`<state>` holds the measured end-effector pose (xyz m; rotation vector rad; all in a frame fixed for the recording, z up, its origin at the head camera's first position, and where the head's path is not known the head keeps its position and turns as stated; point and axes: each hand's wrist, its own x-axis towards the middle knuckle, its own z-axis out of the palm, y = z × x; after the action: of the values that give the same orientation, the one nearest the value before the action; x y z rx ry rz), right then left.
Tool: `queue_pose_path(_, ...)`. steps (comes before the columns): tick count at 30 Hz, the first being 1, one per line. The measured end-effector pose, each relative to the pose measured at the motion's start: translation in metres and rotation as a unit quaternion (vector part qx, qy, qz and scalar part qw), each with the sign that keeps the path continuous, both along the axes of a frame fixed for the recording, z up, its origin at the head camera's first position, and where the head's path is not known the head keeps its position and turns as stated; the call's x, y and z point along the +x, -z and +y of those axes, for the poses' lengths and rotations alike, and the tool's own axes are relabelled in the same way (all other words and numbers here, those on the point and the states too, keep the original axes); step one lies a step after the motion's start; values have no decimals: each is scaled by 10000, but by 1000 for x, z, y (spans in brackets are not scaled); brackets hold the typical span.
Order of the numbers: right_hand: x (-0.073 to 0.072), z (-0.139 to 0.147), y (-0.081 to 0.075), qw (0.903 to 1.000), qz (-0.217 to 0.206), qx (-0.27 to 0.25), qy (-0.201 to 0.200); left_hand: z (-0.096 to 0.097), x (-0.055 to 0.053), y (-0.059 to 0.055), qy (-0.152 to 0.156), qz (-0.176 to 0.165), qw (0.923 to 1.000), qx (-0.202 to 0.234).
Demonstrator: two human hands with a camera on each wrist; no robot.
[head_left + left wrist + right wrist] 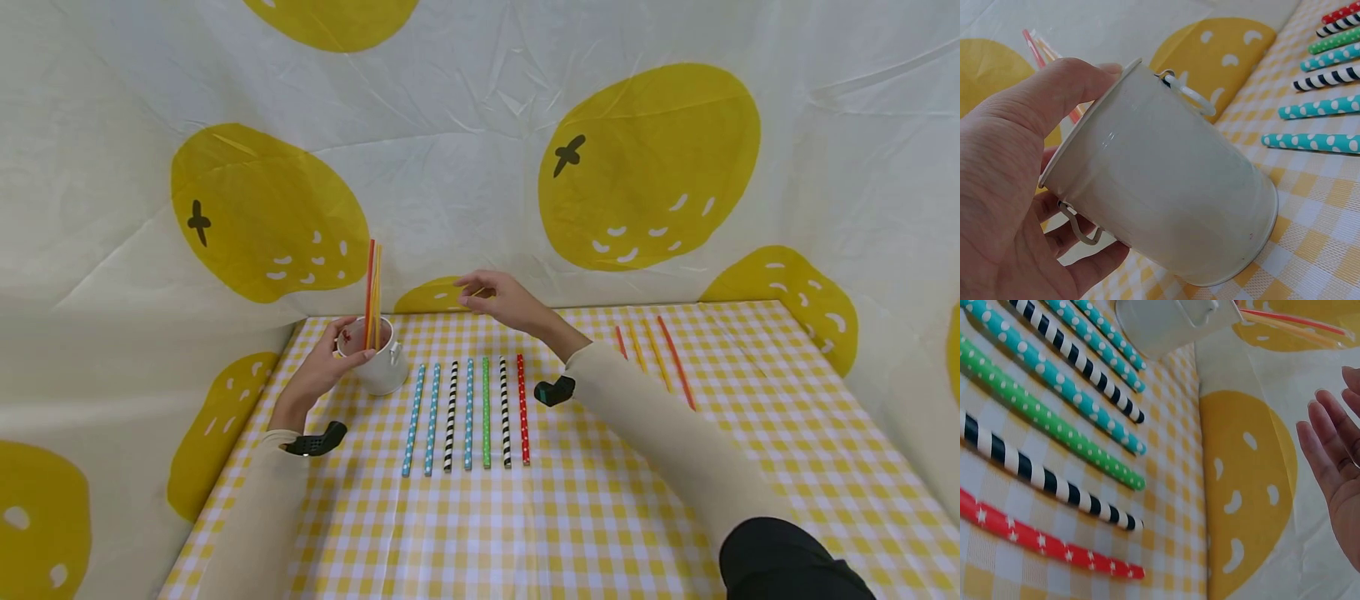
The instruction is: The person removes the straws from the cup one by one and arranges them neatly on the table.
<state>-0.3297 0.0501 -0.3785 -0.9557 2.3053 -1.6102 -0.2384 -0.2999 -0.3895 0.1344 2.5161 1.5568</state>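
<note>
My left hand (318,371) grips a small white metal bucket (384,377) at the table's far left, its thumb over the rim and fingers round the side. Small ring handles show on the bucket in the left wrist view. Inside lean an orange-red straw (370,279) and thin yellow straws (378,287), their tops well above the rim. My right hand (504,300) hovers to the right of the bucket, beyond a row of paper straws. Its fingers are loosely bent, and nothing shows in it.
Patterned paper straws lie side by side mid-table: blue dotted (413,421), black-and-white striped (451,417), green dotted (486,412) and red starred (522,408). Several red and yellow straws (656,354) lie farther right, beyond my right forearm. A lemon-print cloth (465,192) hangs behind the checkered tablecloth (600,517).
</note>
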Motion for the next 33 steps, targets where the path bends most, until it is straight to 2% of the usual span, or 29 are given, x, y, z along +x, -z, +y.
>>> queue_pose_path(4, 1, -18, 1, 9998, -142, -102, -130, -1, 0, 0, 19, 31, 10000, 22)
queue_pose_path(12, 2, -49, 2, 9996, -272, -8, -93, -1, -1, 1, 20, 4, 10000, -7)
queue_pose_path(19, 0, -75, 3, 9997, 84, 42, -204, 0, -3, 1, -33, -22, 10000, 2)
queue_pose_path(23, 2, -92, 5, 9996, 103, 96, -258, 0, -4, 2, -40, -41, 10000, 19)
queue_pose_path(33, 7, -122, 7, 9986, -229, 290, -381, -1, -3, 1, -2, -124, 9999, 72)
